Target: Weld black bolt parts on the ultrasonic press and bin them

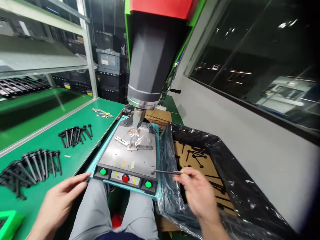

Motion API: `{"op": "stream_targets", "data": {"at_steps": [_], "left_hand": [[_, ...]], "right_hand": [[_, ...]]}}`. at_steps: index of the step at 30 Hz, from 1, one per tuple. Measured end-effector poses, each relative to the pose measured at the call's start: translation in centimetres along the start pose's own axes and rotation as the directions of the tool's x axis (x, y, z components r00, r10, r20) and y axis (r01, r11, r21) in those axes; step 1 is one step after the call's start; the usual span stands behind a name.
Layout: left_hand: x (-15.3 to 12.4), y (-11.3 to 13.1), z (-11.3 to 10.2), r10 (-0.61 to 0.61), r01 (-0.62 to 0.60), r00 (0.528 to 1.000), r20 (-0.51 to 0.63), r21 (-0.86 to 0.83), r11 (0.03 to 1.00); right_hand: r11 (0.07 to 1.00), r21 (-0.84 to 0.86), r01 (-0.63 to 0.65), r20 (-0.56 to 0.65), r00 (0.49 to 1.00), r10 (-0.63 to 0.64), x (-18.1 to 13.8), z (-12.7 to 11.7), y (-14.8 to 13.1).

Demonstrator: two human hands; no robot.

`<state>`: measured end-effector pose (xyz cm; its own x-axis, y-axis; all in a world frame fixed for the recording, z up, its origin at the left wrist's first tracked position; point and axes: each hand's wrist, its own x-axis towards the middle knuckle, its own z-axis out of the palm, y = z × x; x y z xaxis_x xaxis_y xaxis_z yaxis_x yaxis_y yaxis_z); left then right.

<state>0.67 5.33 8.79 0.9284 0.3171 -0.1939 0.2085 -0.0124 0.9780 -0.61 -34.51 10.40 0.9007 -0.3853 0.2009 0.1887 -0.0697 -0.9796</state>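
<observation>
My right hand [196,190] is closed in a pinch on a long black bolt-like rod [166,172]. The rod lies nearly level, its headed end pointing left over the front right of a press [130,163]. My left hand [63,196] is beside the press's front left corner, index finger and thumb stretched out, with nothing plainly held. On the metal plate a small fixture [132,146] sits under the press's pointed tool [138,117], with clear film around it. Two green buttons [103,171] flank a red one [125,178] along the front.
Black bolt-like rods lie in two groups, a larger pile [32,166] and a smaller one [75,135], on the green bench. Pliers [102,113] lie farther back. At right, a film-lined box [172,150] holds several rods on cardboard. A green tray [11,221] is at lower left.
</observation>
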Motion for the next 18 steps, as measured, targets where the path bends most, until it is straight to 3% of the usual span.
{"op": "stream_targets", "data": {"at_steps": [3, 5, 7, 12, 18], "left_hand": [[0.3, -1.0, 3.7, -0.034, 0.090, 0.988, 0.151, -0.377, 0.922], [0.3, -1.3, 5.4, -0.029, 0.110, 0.988, 0.154, -0.546, 0.831], [0.2, -1.4, 5.9, -0.031, 0.094, 0.993, 0.114, -0.600, 0.794], [0.7, -2.0, 4.3, -0.035, 0.029, 0.999, 0.002, -0.605, 0.795], [0.7, -2.3, 3.3, -0.093, 0.163, 0.986, 0.141, -0.648, 0.744]], "right_hand": [[0.933, 0.306, -0.191, 0.140, 0.978, 0.154, -2.9, 8.3, 2.3], [0.867, 0.402, -0.294, 0.199, 0.952, 0.231, -4.3, 12.3, 3.8], [0.819, 0.453, -0.352, 0.227, 0.934, 0.276, -5.4, 14.9, 4.8], [0.768, 0.459, -0.446, 0.299, 0.892, 0.339, -7.0, 17.3, 5.6], [0.780, 0.455, -0.431, 0.247, 0.902, 0.354, -7.8, 18.7, 8.1]]}}
